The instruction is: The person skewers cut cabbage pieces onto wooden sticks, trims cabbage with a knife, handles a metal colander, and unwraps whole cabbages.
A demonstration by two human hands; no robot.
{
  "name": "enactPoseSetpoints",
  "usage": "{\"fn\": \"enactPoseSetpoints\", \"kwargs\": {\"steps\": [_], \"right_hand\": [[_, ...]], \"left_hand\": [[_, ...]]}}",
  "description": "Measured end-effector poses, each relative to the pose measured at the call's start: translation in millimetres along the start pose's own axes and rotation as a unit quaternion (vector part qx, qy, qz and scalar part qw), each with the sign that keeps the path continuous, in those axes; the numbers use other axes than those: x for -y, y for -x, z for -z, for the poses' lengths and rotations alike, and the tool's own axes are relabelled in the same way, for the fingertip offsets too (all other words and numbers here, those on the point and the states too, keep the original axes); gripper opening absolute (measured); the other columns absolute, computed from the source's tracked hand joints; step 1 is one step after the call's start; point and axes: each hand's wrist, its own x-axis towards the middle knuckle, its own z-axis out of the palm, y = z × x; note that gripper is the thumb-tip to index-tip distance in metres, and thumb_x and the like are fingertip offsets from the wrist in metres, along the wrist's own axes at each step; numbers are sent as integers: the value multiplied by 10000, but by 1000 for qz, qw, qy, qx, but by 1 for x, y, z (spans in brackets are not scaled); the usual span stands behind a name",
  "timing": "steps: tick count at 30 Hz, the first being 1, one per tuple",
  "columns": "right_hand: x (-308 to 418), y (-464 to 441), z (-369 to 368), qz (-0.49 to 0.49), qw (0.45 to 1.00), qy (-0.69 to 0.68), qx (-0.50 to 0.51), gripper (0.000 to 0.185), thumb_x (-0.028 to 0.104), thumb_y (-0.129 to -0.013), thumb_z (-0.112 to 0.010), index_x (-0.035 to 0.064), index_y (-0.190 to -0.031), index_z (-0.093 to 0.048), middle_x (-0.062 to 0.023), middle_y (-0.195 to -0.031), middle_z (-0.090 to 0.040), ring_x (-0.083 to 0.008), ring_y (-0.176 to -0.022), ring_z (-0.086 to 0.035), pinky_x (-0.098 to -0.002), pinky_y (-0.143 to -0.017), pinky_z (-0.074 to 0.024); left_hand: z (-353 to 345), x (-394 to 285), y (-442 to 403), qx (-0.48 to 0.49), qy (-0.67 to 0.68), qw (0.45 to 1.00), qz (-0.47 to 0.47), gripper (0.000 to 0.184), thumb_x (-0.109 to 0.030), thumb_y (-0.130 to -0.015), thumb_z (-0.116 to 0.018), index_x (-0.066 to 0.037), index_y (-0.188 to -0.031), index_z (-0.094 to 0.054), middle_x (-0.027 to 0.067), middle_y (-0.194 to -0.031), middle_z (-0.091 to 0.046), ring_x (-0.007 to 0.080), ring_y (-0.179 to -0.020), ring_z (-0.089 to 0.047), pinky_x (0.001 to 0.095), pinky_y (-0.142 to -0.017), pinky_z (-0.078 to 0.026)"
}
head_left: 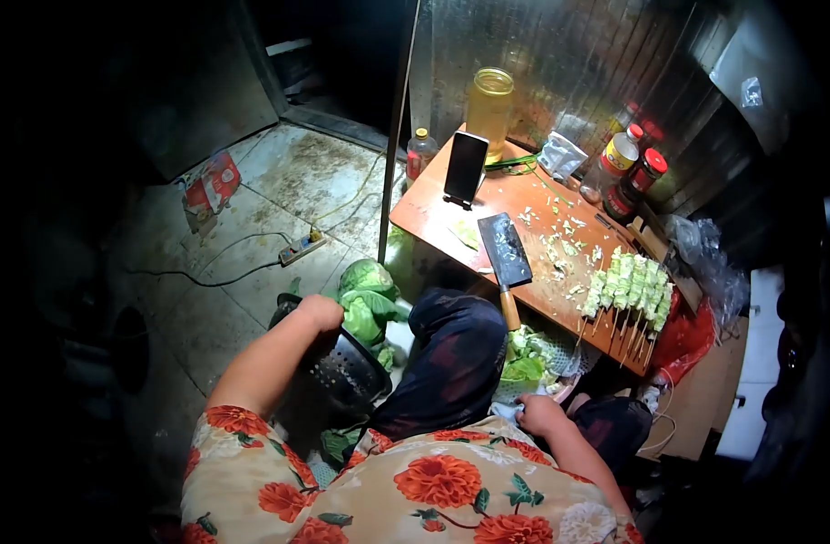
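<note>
My left hand reaches down at the far rim of a black perforated basket, its fingers hidden from above. Beyond that basket lie green cabbages on the floor. In front of my lap my right hand is closed, its fingers curled at a light blue and white piece that I cannot identify. Cut cabbage leaves lie in a pale net-like basket just past it. A cleaver rests on the wooden table, its handle jutting over the near edge. Several cabbage skewers lie side by side at the table's right end.
On the table stand a phone, a tall yellowish jar, a bottle and a red-lidded jar. Cabbage scraps are scattered there. A power strip with cables lies on the tiled floor. A red bag hangs at right.
</note>
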Motion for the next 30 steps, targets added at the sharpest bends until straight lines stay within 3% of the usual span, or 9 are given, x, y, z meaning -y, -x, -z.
{"fn": "enactPoseSetpoints", "kwargs": {"steps": [7, 10, 14, 18, 22, 26, 29, 30], "right_hand": [[-3, 1, 1, 0, 1000, 0, 4, 394, 233, -778, -584, 88, -1143, -625, -203, -1025, -654, -351, -980, -616, -424, -860, -490], [-4, 2, 0, 15, 1000, -6, -24, 389, 263, -792, -615, 80, -1135, -631, -197, -973, -665, -353, -944, -624, -423, -844, -491], [2, 5, 6, 11, 1000, -10, -6, 408, 240, -790, -579, 96, -1171, -614, -193, -1056, -649, -341, -1008, -610, -420, -873, -486], [3, 4, 5, 15, 999, -13, -26, 401, 270, -798, -613, 85, -1154, -621, -202, -1002, -657, -363, -949, -619, -431, -846, -488], [7, 4, 9, 17, 1000, -16, -10, 403, 246, -800, -579, 107, -1178, -607, -192, -1053, -651, -352, -982, -619, -430, -854, -495], [9, 4, 14, 21, 999, -14, -27, 395, 235, -801, -579, 104, -1172, -608, -195, -1032, -655, -355, -971, -621, -427, -850, -495], [11, 7, 21, 33, 998, -36, -43, 379, 228, -796, -587, 94, -1148, -623, -202, -1022, -656, -358, -968, -620, -429, -852, -493], [12, 8, 24, 54, 995, -56, -67, 372, 231, -794, -600, 84, -1135, -627, -203, -1013, -657, -358, -950, -625, -423, -840, -497]], "left_hand": [[6, -9, 0, -45, -59, 997, 0, 293, -222, -850, -459, -117, -936, -718, 125, -1021, -688, 282, -928, -670, 422, -820, -510], [1, -10, 0, -40, -25, 999, 24, 295, -224, -850, -454, -125, -940, -717, 119, -1022, -689, 284, -929, -668, 409, -832, -503], [2, 3, 11, 4, -58, 998, -3, 289, -229, -826, -477, -117, -956, -710, 115, -1035, -685, 292, -962, -657, 408, -831, -507], [20, 20, 37, 28, -54, 998, 18, 280, -226, -808, -496, -109, -948, -710, 131, -1041, -680, 302, -951, -660, 415, -794, -527], [56, 36, 86, 14, -82, 995, 54, 246, -206, -798, -520, -123, -917, -719, 137, -1004, -684, 320, -933, -658, 415, -806, -526], [105, 45, 153, -116, -63, 987, 94, 173, -171, -742, -566, -154, -836, -710, 135, -871, -680, 344, -858, -651, 445, -748, -525], [139, 39, 205, -208, -80, 974, 52, 85, -133, -689, -586, -127, -727, -662, 119, -815, -661, 334, -802, -638, 431, -713, -506], [147, 32, 219, -312, -81, 947, 11, 32, -107, -676, -582, -112, -678, -614, 111, -769, -636, 322, -763, -623, 410, -704, -492]]}}
